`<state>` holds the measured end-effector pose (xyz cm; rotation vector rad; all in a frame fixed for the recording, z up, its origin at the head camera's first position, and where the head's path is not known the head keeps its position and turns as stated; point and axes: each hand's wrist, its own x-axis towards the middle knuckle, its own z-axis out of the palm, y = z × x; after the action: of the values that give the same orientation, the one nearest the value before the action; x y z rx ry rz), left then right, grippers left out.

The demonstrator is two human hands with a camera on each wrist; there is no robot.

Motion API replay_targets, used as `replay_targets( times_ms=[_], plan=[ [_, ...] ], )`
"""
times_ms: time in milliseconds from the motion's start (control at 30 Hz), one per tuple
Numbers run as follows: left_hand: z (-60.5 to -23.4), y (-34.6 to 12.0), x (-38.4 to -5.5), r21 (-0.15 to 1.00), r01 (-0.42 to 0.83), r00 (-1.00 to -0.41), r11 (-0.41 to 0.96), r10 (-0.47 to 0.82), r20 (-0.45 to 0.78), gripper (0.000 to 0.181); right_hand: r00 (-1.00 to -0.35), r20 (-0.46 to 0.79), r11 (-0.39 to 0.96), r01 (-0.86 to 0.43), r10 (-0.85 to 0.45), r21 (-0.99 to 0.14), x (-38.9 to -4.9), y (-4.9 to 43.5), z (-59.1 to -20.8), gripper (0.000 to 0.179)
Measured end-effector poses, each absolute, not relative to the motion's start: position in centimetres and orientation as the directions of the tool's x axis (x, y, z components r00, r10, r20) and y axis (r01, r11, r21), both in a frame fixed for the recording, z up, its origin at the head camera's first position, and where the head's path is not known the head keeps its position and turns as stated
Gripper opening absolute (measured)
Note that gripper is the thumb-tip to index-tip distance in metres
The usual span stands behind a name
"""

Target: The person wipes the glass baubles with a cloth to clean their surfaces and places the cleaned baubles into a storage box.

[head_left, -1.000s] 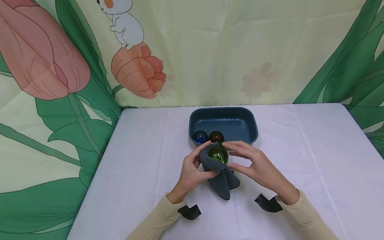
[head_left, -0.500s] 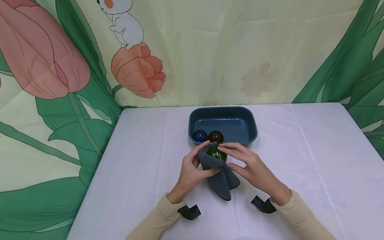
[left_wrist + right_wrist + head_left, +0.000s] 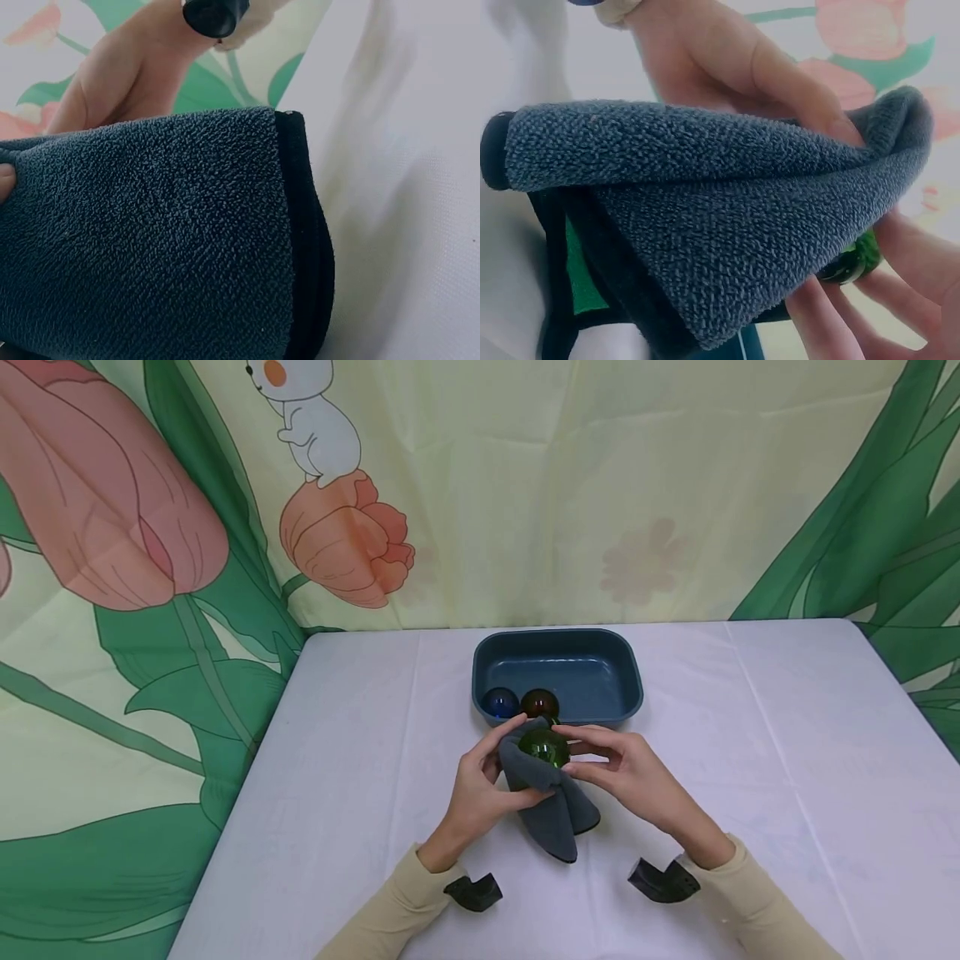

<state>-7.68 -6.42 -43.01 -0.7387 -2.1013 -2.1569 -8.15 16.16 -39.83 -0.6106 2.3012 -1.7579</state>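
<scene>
A shiny green glass ball [image 3: 545,747] sits in the folds of a dark grey-blue cloth [image 3: 551,827], just in front of a blue tub. My left hand [image 3: 480,789] grips the cloth around the ball's left side, thumb pressed on the near fold. From the right, my right hand [image 3: 622,768] holds the ball between thumb and fingertips. Fuzzy cloth [image 3: 165,232] fills most of the left wrist view. In the right wrist view, the cloth hides much of the green ball [image 3: 862,259], and my right hand [image 3: 900,300] is at its exposed side.
The dark blue tub [image 3: 592,685] holds a blue ball [image 3: 500,702] and a dark red-brown ball [image 3: 540,702] at its near left corner. A white cloth covers the table [image 3: 360,760]. Behind hangs a curtain [image 3: 510,527] printed with flowers.
My right hand's fingers first slid over the ball's top, then drew back to its right side, so more green shows now. My left hand and the cloth have barely moved.
</scene>
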Motion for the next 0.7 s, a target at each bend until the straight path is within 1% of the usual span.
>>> replay_targets(
  times_ms=[100,167,267,367,467,533,633,700],
  plan=[
    [-43.05,-6.37,-7.65,0.930,0.357,-0.884,-0.086,0.289,0.366,0.081,-0.898,0.095,0.219,-0.206,-0.429,-0.954,-8.13,16.15,-39.94,0.051],
    [-43.07,-6.35,-7.66,0.929,0.358,-0.885,-0.090,0.284,0.369,0.081,-0.890,0.126,0.219,-0.242,-0.438,-0.945,-8.10,16.11,-40.00,0.051],
    [-43.06,-6.34,-7.72,0.929,0.357,-0.885,-0.100,0.284,0.370,0.080,-0.871,0.199,0.244,-0.334,-0.449,-0.911,-7.96,16.12,-39.96,0.052],
    [-42.96,-6.37,-7.81,0.928,0.356,-0.882,-0.106,0.289,0.371,0.079,-0.834,0.311,0.318,-0.479,-0.456,-0.818,-7.70,16.20,-39.82,0.060],
    [-42.91,-6.46,-7.86,0.927,0.359,-0.881,-0.109,0.289,0.375,0.077,-0.764,0.436,0.390,-0.627,-0.475,-0.674,-7.57,16.22,-39.76,0.073],
    [-42.90,-6.51,-7.86,0.927,0.359,-0.881,-0.109,0.288,0.375,0.077,-0.705,0.506,0.401,-0.704,-0.497,-0.586,-7.59,16.18,-39.76,0.078],
    [-42.90,-6.53,-7.83,0.928,0.354,-0.880,-0.117,0.293,0.373,0.076,-0.615,0.577,0.378,-0.787,-0.537,-0.487,-7.78,16.05,-39.82,0.077],
    [-42.87,-6.53,-7.81,0.930,0.348,-0.882,-0.122,0.295,0.369,0.076,-0.581,0.598,0.364,-0.813,-0.552,-0.454,-7.85,15.96,-39.81,0.075]
  ],
)
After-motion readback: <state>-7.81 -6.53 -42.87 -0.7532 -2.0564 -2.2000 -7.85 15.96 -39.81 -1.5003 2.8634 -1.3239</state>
